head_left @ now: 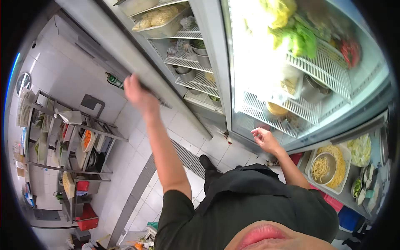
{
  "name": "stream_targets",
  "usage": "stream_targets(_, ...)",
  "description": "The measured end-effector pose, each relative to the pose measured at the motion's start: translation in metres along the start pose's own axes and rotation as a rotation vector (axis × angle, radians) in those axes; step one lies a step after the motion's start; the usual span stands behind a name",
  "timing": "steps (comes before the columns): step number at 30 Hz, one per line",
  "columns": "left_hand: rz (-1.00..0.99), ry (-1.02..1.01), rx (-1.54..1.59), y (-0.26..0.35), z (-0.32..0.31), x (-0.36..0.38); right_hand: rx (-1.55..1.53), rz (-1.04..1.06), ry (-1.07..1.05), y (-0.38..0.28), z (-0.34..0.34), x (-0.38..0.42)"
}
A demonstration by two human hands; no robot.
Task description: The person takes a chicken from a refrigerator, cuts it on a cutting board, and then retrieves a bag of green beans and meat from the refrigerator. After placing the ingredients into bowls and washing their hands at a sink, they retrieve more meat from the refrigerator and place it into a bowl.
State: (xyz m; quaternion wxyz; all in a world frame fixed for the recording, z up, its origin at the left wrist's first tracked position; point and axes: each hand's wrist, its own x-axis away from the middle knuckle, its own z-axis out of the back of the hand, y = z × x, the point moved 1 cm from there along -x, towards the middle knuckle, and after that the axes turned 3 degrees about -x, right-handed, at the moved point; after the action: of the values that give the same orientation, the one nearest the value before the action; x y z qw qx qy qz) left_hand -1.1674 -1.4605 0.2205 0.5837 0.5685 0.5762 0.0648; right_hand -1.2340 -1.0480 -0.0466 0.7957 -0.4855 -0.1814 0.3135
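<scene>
My left hand (141,96) is raised at the outer edge of the open fridge door (166,89). Its fingers are smeared by motion, so I cannot make out whether they grip the edge. Low in front of the lit fridge section, my right hand (266,141) has loosely bent fingers that are apart, with nothing in them. Wire shelves (321,68) inside hold green leafy vegetables (302,37), a metal pot (313,89) and a tub with a yellow-orange top (276,110). The left section holds a white basket (166,27) and several metal pots.
On the right counter, a metal bowl of noodles (321,168) sits in a white basket (333,189) of noodles, beside a bag of pale leaves (359,150). A metal rack (79,168) with trays stands at left. A drain grate (183,154) crosses the tiled floor.
</scene>
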Motion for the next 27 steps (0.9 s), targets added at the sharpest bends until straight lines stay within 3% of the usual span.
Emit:
stream_targets(1,0.028,0.073,-0.056,0.002,0.033,0.001,-0.019,-0.032,-0.042,-0.012,-0.005,-0.011)
stream_targets(2,-0.077,0.101,-0.140,-0.004,0.071,-0.005,-0.037,-0.044,-0.090,-0.021,-0.010,-0.024)
stream_targets(3,-0.003,0.174,-0.158,0.011,0.094,-0.004,-0.020,-0.050,-0.087,-0.033,-0.014,-0.041)
stream_targets(5,0.061,0.281,-0.137,0.021,0.152,-0.018,0.031,0.134,-0.132,-0.070,-0.024,-0.077)
stream_targets(7,-0.051,0.365,-0.179,0.024,0.185,-0.041,0.097,0.098,-0.137,-0.119,-0.034,-0.119)
stream_targets(9,-0.058,0.281,-0.357,-0.002,0.267,-0.074,0.025,0.205,-0.092,-0.153,-0.050,-0.177)
stream_targets(11,-0.110,0.286,-0.432,0.000,0.288,-0.099,0.192,0.349,0.062,-0.201,-0.058,-0.239)
stream_targets(12,-0.071,0.319,-0.455,-0.002,0.298,-0.113,0.206,0.525,0.181,-0.235,-0.061,-0.269)
stream_targets(16,-0.032,0.313,-0.400,-0.019,0.351,-0.159,0.627,0.659,0.686,-0.313,-0.047,-0.390)
stream_targets(19,0.035,0.312,-0.342,-0.034,0.387,-0.183,0.956,0.531,0.933,-0.327,-0.007,-0.484)
stream_targets(21,0.018,0.423,-0.316,-0.043,0.400,-0.192,1.092,0.236,0.910,-0.349,0.017,-0.523)
stream_targets(23,0.073,0.488,-0.273,-0.052,0.422,-0.200,1.204,-0.213,0.617,-0.328,0.067,-0.588)
stream_targets(25,0.089,0.558,-0.298,-0.058,0.433,-0.205,1.327,0.158,0.910,-0.274,0.129,-0.649)
stream_targets(27,-0.003,0.478,-0.266,-0.062,0.439,-0.212,1.411,0.010,0.790,-0.307,0.135,-0.646)
